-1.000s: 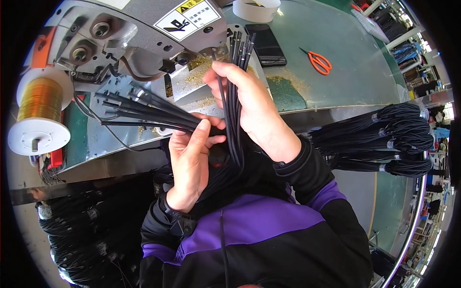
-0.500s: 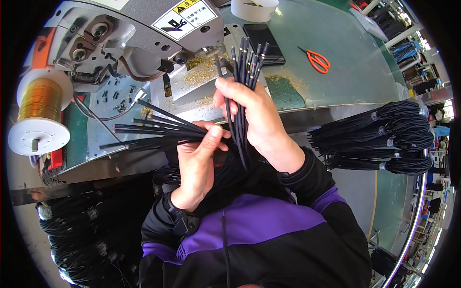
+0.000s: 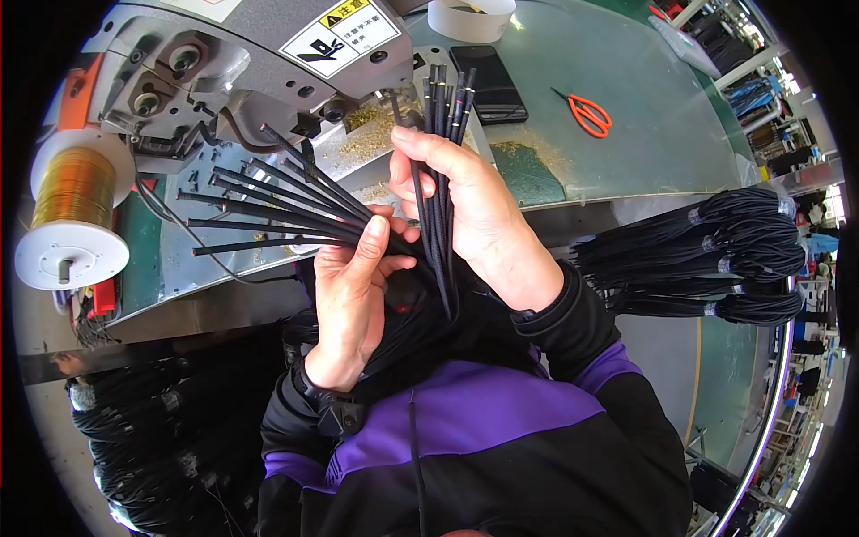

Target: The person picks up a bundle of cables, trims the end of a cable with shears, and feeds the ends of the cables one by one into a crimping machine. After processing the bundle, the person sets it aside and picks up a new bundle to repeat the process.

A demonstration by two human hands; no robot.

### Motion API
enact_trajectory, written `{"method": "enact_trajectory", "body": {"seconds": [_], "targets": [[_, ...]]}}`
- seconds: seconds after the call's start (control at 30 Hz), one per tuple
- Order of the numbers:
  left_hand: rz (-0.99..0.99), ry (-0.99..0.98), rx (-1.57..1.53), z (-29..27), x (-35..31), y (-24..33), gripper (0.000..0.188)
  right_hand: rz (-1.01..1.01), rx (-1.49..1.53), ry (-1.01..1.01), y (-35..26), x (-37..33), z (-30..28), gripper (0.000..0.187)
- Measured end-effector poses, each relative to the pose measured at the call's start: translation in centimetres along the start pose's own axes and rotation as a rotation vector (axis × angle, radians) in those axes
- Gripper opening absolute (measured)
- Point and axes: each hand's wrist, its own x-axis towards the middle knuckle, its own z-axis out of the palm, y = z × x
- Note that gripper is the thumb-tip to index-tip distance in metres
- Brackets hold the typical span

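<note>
Several black cords (image 3: 291, 215) fan out to the left from my left hand (image 3: 352, 291), whose thumb pinches them against the fingers. Some of their cut ends look reddish. My right hand (image 3: 479, 210) is closed round an upright bunch of black cords (image 3: 447, 112), several with thin gold bands near the tips. Between its thumb and index finger one cord stands a little apart from that bunch, its tip pointing toward the machine. Below my right hand the cords run down together and bend near my lap. The two hands are close together, just in front of the bench edge.
A grey machine (image 3: 259, 63) stands over a metal plate strewn with gold bits (image 3: 362, 134). Left of it is a spool of copper-coloured wire (image 3: 76, 188). A black phone (image 3: 490, 85) and orange-handled snippers (image 3: 591, 116) lie on the green bench. Tied black cord bundles (image 3: 707, 251) hang at right.
The cords in my left hand have spread into a wider fan and swung upward. Both hands have shifted slightly left, and each keeps its hold.
</note>
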Motion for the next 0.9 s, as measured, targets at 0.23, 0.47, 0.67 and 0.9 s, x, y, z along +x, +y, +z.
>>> {"method": "enact_trajectory", "body": {"seconds": [0.23, 0.47, 0.67, 0.9], "targets": [[-0.005, 0.018, -0.001, 0.0, 0.1, 0.7, 0.015, 0.046, 0.079, 0.017, 0.1, 2.0, -0.5, 0.026], [-0.041, -0.019, 0.110, -0.4, 0.7, -0.3, 0.016, -0.079, -0.175, -0.031, 0.0, 1.1, -0.6, 0.025], [-0.117, -0.022, 0.182, -0.1, -0.1, -1.0, 0.018, -0.288, -0.301, 0.063, 0.8, -1.1, -0.1, 0.024], [-0.002, 0.011, 0.052, -0.5, -0.1, -0.4, 0.017, -0.230, -0.157, 0.120, 0.3, -0.8, -0.3, 0.024]]}}
